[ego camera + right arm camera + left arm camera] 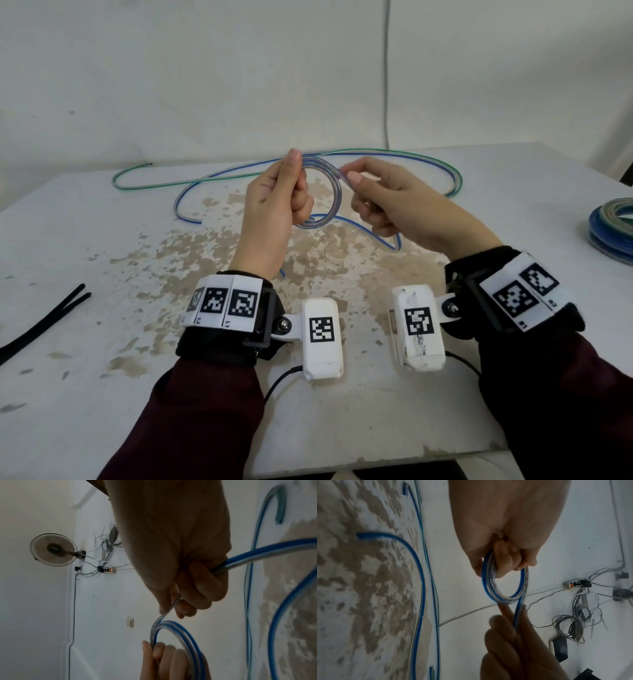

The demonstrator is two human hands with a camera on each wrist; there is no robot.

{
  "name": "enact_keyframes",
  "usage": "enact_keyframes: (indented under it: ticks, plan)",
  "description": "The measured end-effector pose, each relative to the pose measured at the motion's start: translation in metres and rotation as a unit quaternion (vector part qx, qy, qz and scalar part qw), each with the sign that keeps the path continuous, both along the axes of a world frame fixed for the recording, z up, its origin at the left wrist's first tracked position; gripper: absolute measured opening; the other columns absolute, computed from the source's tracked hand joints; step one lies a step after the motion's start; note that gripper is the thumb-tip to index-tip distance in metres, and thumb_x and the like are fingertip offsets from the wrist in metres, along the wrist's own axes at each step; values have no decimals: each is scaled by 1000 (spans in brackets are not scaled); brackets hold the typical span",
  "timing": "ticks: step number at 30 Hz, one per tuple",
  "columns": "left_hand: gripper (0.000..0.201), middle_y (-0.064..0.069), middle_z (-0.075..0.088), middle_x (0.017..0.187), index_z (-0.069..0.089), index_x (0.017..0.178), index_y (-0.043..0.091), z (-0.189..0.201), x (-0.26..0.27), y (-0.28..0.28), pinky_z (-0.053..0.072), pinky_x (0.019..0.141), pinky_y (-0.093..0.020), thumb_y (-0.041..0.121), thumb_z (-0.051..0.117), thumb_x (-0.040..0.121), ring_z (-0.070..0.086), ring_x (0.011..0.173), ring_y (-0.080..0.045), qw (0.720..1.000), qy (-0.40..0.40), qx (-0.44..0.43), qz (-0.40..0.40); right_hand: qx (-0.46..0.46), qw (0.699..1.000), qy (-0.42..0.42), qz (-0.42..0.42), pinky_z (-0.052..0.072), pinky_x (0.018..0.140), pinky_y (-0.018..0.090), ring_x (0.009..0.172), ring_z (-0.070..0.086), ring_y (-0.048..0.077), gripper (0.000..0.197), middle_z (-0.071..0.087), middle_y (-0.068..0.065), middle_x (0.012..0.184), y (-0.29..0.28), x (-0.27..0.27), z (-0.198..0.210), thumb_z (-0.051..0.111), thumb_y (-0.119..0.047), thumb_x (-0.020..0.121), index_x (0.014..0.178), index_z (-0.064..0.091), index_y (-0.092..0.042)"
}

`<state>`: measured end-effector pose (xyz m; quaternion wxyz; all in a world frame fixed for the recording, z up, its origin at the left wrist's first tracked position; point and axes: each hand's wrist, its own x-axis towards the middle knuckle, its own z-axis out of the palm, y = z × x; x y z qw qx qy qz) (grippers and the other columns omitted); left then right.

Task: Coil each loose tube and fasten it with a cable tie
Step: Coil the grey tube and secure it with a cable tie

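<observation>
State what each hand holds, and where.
Left hand grips the blue-striped tube's coiled loop at its side; right hand pinches the strand feeding into it.

A white table (102, 394) with worn brown patches at its middle stands against a plain pale wall (171, 68). A grey cable (387, 68) runs down the wall at 12 o'clock. In the right wrist view a round fan (53, 549) is mounted at 9 o'clock, beside a power strip (110, 570) with tangled wires.
</observation>
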<state>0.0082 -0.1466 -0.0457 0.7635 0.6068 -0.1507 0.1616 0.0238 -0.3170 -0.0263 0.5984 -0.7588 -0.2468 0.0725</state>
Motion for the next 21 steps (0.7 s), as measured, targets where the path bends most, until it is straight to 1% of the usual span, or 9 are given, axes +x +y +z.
enact_keyframes:
  ticks: [2, 5, 7, 10, 12, 14, 16, 18, 21]
  plan:
    - [40, 11, 20, 48, 39, 66, 14, 0, 0, 1, 13, 49, -24, 29, 36, 103, 15, 44, -8, 1000, 14, -18, -4, -1, 1000, 20, 17, 23, 40, 15, 44, 24, 6, 30, 38, 1, 67, 5, 0, -2, 37, -28, 103, 107, 60, -8]
    - [40, 10, 20, 48, 38, 67, 15, -1, 0, 0, 11, 53, -27, 32, 34, 103, 14, 44, -8, 998, 35, -44, -10, 14, 997, 60, 42, 21, 39, 16, 45, 22, 7, 38, 39, 2, 71, 10, -3, -4, 32, -29, 105, 99, 63, -6]
    - [40, 10, 21, 47, 39, 68, 14, -3, 0, -2, 9, 56, -29, 33, 33, 103, 14, 44, -8, 996, 48, -71, -22, 23, 997, 66, 44, 30, 41, 17, 49, 32, 9, 40, 46, 3, 77, 13, -5, -5, 32, -30, 105, 89, 62, -10]
    - [40, 10, 24, 47, 40, 69, 14, -5, 2, -7, 10, 57, -30, 32, 31, 104, 18, 43, -8, 994, 53, -96, -29, 13, 998, 48, 30, 47, 60, 23, 69, 51, 11, 44, 58, -2, 82, 15, -4, -10, 30, -33, 105, 82, 62, -14]
    - [40, 7, 29, 47, 42, 70, 12, -5, 3, -9, 23, 53, -24, 30, 32, 104, 29, 42, -10, 995, 43, -91, -16, 58, 995, 64, 44, 46, 75, 28, 78, 53, 14, 44, 60, -1, 80, 17, -1, -10, 28, -31, 105, 78, 58, -13]
    - [38, 4, 38, 48, 45, 71, 10, -5, 3, -10, 41, 58, -25, 28, 34, 104, 43, 49, -16, 997, 30, -74, -8, 133, 986, 95, 42, 44, 84, 34, 77, 54, 18, 42, 58, 1, 70, 20, 0, -9, 29, -28, 105, 73, 51, -13]
    - [37, 2, 45, 51, 48, 73, 9, -5, 4, -10, 47, 67, -29, 25, 36, 104, 51, 55, -19, 999, 20, -49, -6, 184, 976, 114, 23, 47, 80, 29, 69, 54, 17, 41, 53, -1, 58, 20, 1, -8, 29, -26, 105, 71, 47, -12]
    - [37, 1, 49, 53, 50, 73, 9, -5, 5, -10, 47, 74, -31, 23, 35, 104, 57, 61, -21, 999, 18, -32, -11, 203, 973, 112, 5, 47, 72, 23, 64, 52, 16, 40, 47, -3, 52, 19, 3, -9, 30, -26, 105, 72, 46, -11]
    - [35, -1, 52, 55, 52, 73, 8, -3, 3, -9, 47, 75, -29, 17, 34, 102, 62, 67, -21, 998, 38, -20, -42, 203, 973, 103, -20, 42, 65, 19, 56, 48, 11, 40, 38, -6, 49, 18, 6, -9, 30, -27, 105, 71, 44, -12]
